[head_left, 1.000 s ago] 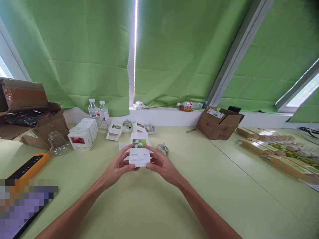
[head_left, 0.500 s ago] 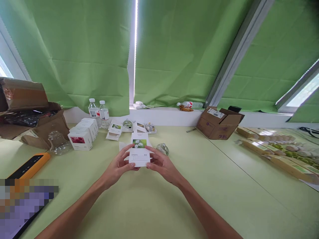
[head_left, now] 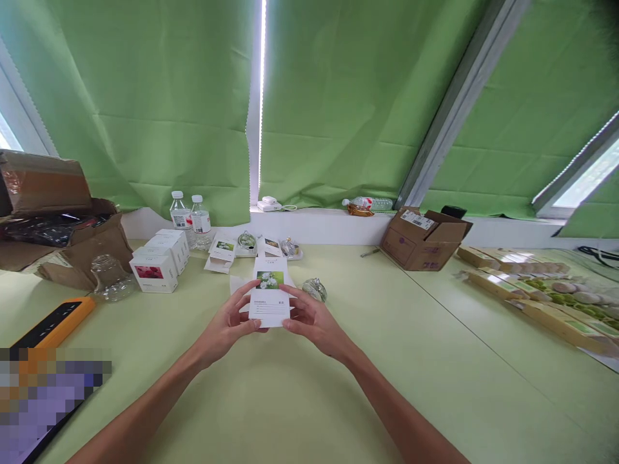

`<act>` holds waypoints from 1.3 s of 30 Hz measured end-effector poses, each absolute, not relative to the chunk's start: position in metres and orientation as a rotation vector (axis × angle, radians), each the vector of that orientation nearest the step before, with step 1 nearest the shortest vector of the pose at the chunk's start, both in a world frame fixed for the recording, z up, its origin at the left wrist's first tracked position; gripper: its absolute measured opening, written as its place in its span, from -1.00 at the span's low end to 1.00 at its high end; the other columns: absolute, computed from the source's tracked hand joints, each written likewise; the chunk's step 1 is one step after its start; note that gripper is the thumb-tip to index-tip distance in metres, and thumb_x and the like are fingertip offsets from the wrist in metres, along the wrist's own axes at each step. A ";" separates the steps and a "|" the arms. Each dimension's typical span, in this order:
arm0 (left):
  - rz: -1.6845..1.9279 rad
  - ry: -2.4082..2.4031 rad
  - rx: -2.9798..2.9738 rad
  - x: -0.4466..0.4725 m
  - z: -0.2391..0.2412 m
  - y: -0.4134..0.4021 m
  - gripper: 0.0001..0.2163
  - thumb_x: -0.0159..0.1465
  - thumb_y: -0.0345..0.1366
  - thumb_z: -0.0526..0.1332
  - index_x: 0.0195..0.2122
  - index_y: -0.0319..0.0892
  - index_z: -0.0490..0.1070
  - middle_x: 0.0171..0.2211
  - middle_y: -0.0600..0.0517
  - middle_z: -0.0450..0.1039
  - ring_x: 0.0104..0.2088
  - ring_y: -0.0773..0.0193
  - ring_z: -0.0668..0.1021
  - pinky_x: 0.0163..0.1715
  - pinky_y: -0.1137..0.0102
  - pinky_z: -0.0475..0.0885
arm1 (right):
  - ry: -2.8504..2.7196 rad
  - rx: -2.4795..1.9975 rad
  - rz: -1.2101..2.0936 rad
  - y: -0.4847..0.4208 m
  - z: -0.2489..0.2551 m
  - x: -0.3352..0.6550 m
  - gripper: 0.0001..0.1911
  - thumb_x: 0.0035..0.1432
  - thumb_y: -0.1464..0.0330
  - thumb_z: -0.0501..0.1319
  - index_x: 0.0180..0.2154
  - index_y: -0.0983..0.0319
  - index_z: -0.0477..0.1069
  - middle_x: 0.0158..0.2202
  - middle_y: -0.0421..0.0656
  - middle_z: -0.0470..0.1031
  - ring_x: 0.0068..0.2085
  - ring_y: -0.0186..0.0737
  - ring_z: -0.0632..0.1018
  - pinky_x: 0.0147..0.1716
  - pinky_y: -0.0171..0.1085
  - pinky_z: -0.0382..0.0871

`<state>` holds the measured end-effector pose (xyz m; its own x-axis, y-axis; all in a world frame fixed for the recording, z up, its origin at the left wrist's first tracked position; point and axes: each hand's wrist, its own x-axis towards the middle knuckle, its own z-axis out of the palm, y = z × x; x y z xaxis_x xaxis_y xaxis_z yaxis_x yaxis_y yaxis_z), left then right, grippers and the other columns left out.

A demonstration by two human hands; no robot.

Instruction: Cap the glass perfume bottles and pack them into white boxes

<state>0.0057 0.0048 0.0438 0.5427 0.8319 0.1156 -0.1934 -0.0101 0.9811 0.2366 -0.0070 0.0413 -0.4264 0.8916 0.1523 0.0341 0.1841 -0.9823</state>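
Both my hands hold a small white box (head_left: 269, 299) with a picture of white flowers on its face, just above the pale green table (head_left: 309, 386). My left hand (head_left: 227, 325) grips its left edge, fingers curled round it. My right hand (head_left: 314, 322) grips the right edge the same way. A small glass bottle with a silver cap (head_left: 315, 289) lies on the table just behind my right hand.
A stack of white boxes (head_left: 162, 258), two water bottles (head_left: 191, 219) and a glass jar (head_left: 110, 277) stand at the left back. More small boxes and bottles (head_left: 251, 245) lie behind. An open cardboard box (head_left: 423, 237) sits right; flat packs (head_left: 541, 290) lie far right. An orange-edged device (head_left: 53, 322) lies left.
Almost nothing has moved: both hands keep holding the white box in the same place, and the view has shifted very slightly.
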 end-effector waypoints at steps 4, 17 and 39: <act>0.893 0.609 1.348 0.006 0.043 0.005 -0.35 0.22 -0.27 0.27 0.28 0.14 0.01 0.18 -0.08 0.26 -0.01 0.07 0.50 0.01 0.08 0.42 | -1.663 -0.902 1.345 -0.007 0.041 0.237 -0.36 0.13 0.27 0.28 0.22 0.01 0.15 0.05 -0.11 0.43 -0.07 -0.12 0.50 -0.03 -0.05 0.37; 0.912 0.630 1.363 0.006 0.043 0.005 -0.35 0.22 -0.23 0.27 0.28 0.12 0.01 0.16 -0.09 0.26 -0.03 0.06 0.50 0.00 0.07 0.43 | -1.692 -0.920 1.318 -0.007 0.042 0.237 -0.34 0.14 0.28 0.28 0.23 -0.01 0.13 0.06 -0.11 0.42 -0.08 -0.13 0.50 -0.05 -0.06 0.38; 0.933 0.624 1.354 0.006 0.040 0.005 -0.37 0.23 -0.24 0.26 0.28 0.10 0.02 0.14 -0.09 0.28 -0.06 0.09 0.51 0.01 0.06 0.43 | -1.679 -0.942 1.311 -0.007 0.041 0.236 -0.36 0.16 0.20 0.26 0.23 0.00 0.14 0.08 -0.09 0.40 -0.05 -0.10 0.50 -0.01 -0.04 0.37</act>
